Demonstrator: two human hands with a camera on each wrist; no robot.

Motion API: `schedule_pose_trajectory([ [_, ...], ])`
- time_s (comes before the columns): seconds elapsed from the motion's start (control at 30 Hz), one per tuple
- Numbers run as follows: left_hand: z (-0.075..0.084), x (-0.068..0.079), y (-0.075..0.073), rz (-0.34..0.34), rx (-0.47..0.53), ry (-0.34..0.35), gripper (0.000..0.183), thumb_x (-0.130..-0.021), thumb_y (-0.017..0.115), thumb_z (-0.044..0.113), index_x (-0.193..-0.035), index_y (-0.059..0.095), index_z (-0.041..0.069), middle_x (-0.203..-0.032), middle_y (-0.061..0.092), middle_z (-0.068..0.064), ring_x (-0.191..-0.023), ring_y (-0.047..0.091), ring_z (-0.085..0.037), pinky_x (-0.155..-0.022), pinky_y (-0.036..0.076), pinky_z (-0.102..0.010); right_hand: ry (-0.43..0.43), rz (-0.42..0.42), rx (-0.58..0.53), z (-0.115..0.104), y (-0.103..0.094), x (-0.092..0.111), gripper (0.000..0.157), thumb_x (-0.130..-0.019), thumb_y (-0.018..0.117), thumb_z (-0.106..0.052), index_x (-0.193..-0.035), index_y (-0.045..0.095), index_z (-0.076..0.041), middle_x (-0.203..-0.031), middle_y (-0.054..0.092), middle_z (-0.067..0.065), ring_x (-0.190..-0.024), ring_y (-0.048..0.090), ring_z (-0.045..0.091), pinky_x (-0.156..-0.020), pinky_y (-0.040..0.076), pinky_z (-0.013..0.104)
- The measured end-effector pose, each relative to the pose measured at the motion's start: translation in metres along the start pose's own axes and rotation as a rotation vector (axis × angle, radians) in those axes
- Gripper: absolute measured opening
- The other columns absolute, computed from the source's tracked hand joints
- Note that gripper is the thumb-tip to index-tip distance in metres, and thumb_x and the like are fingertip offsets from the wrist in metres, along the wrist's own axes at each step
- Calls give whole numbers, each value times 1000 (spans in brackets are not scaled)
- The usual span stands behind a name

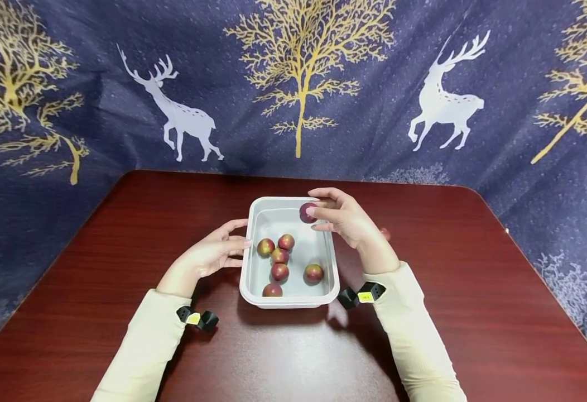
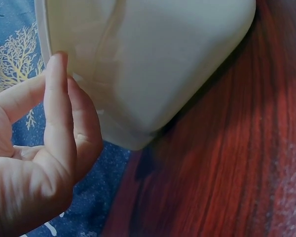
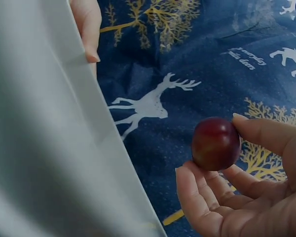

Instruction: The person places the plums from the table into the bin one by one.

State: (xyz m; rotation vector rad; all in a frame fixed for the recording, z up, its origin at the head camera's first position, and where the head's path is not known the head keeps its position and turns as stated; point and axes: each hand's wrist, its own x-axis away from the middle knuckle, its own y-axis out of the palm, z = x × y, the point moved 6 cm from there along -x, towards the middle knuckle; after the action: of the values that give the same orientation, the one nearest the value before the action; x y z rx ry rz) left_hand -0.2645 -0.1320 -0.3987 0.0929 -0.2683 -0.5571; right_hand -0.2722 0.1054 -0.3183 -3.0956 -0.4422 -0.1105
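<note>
A white rectangular plastic container (image 1: 293,302) stands on the table with several red and yellow-green plums (image 1: 279,272) lying in it. My left hand (image 1: 217,250) grips its left rim, with the thumb at the edge and fingers along the outer wall; the left wrist view shows this hand (image 2: 44,143) at the rim too. Over the far right corner of the container, my right hand (image 1: 342,216) pinches a dark red plum (image 3: 216,143) between thumb and fingertips. In the right wrist view that plum is held clear of the container wall (image 3: 74,128).
Another plum (image 1: 385,233) sits on the dark red wooden table (image 1: 173,195), partly hidden behind my right wrist. A blue cloth (image 1: 354,128) with white deer and golden trees hangs beyond the table's far edge.
</note>
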Motion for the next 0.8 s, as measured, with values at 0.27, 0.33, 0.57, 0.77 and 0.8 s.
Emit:
schedule_pose_trajectory([
  [0.27, 1, -1, -1, -1, -5, -2, 66, -94, 53, 5, -149, 15, 6, -100, 62, -5, -90, 66, -17, -77, 57, -32, 12, -19, 158, 6, 4, -4, 49, -88, 62, -1, -133, 45, 2, -110, 58, 11, -89, 61, 10, -76, 56, 31],
  [0.33, 1, -1, 0, -6, -4, -1, 67, -95, 53, 6, -149, 15, 6, -101, 62, -6, -91, 66, -17, -78, 57, -32, 9, -26, 199, 8, 4, -5, 49, -87, 63, -1, -133, 46, 3, -110, 59, 15, -89, 61, 10, -78, 56, 31],
  [0.57, 2, -1, 0, -14, -3, 7, 65, -95, 53, 5, -149, 15, 6, -102, 62, -6, -92, 66, -17, -77, 57, -32, -37, -68, 369, 7, 10, -3, 48, -83, 69, -2, -128, 51, 2, -111, 62, 20, -100, 59, 22, -79, 49, 27],
  [0.77, 2, 0, 1, -8, 0, 4, 65, -95, 52, 4, -148, 16, 6, -103, 62, -8, -92, 66, -18, -77, 57, -33, -48, -150, 431, 10, 19, -2, 49, -82, 70, -3, -128, 51, -1, -111, 61, 20, -99, 63, 27, -79, 51, 30],
  [0.8, 2, 0, 1, -8, 0, 4, 65, -95, 52, 4, -148, 16, 6, -103, 62, -7, -91, 66, -18, -77, 57, -33, -44, -156, 437, 11, 19, -2, 49, -82, 71, -3, -128, 51, -2, -112, 61, 20, -98, 63, 28, -79, 51, 30],
])
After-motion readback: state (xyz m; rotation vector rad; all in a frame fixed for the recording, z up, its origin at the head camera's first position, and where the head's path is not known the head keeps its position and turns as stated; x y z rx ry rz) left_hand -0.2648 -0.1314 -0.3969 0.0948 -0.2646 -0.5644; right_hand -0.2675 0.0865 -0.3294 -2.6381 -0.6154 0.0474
